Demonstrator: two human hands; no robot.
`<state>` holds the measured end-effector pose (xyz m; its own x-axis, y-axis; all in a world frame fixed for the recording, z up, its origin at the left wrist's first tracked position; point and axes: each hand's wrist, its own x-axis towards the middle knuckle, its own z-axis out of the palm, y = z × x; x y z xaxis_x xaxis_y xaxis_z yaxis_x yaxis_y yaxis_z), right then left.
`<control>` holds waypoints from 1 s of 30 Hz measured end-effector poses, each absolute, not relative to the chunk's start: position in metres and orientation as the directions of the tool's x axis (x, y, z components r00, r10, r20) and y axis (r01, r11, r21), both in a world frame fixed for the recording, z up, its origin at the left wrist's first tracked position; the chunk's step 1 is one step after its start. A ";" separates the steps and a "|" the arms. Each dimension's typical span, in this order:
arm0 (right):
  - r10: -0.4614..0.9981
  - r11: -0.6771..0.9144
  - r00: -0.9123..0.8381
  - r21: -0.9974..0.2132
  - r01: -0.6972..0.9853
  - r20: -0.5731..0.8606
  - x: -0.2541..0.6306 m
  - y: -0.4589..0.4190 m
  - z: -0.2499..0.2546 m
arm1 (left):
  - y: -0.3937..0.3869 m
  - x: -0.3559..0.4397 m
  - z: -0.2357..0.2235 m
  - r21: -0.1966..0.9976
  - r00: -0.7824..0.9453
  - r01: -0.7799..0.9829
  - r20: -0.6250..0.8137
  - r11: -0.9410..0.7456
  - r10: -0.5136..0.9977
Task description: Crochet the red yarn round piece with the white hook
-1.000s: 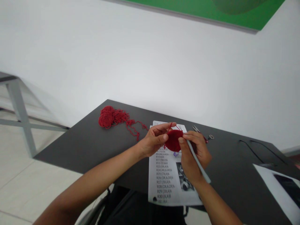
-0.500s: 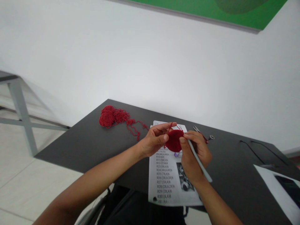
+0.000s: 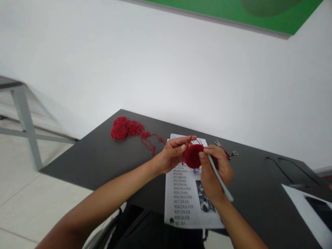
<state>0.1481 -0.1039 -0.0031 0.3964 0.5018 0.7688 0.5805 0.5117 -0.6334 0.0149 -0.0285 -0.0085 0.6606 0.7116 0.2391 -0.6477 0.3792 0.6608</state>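
A round red crochet piece (image 3: 193,156) is held up between my two hands, over the printed sheet (image 3: 178,193). My left hand (image 3: 174,154) grips its left edge, thumb bent, with red yarn looped over the outstretched index finger. My right hand (image 3: 216,169) is closed round a crochet hook (image 3: 220,180) with a long grey handle, its thumb pressing on the right edge of the piece. The hook's tip is hidden at the work's top edge. Just below the piece hangs a small purple stitch marker (image 3: 195,171).
A ball of red yarn (image 3: 120,128) lies at the table's back left, its loose strands trailing toward my left hand. Behind my right hand are small scissors (image 3: 222,149) and a ring (image 3: 234,153). Eyeglasses (image 3: 282,171) and a white sheet (image 3: 301,204) lie to the right.
My left thumb has shifted off the front of the crochet piece toward its edge, showing more of the red face. The hook's handle end has swung slightly left.
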 end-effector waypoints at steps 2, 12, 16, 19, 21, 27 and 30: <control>0.501 0.511 0.395 -0.632 0.584 0.770 0.148 -0.104 -0.003 | -0.028 0.015 -0.009 0.672 0.650 -0.649 0.245 0.357 0.719; 0.454 0.536 0.360 -0.573 0.619 0.815 0.149 -0.103 -0.006 | -0.028 0.015 -0.008 0.683 0.644 -0.654 0.278 0.325 0.713; 0.448 0.491 0.358 -0.560 0.667 0.819 0.148 -0.103 -0.005 | -0.028 0.016 -0.009 0.681 0.640 -0.653 0.263 0.331 0.722; 0.448 0.486 0.359 -0.560 0.671 0.819 0.148 -0.103 -0.005 | -0.028 0.016 -0.010 0.681 0.643 -0.647 0.246 0.342 0.726; 0.450 0.490 0.359 -0.562 0.666 0.818 0.148 -0.103 -0.006 | -0.028 0.016 -0.010 0.679 0.641 -0.648 0.241 0.346 0.728; 0.437 0.497 0.351 -0.547 0.674 0.828 0.148 -0.103 -0.007 | -0.026 0.015 -0.013 0.669 0.642 -0.651 0.234 0.358 0.730; 0.434 0.495 0.345 -0.540 0.681 0.832 0.149 -0.103 -0.007 | -0.026 0.015 -0.014 0.659 0.647 -0.653 0.228 0.374 0.727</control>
<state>0.1487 -0.1030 -0.0073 0.3445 0.4339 0.8325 0.6807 0.4952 -0.5398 0.0154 -0.0256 -0.0138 0.6474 0.7271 0.2283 -0.6526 0.3743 0.6587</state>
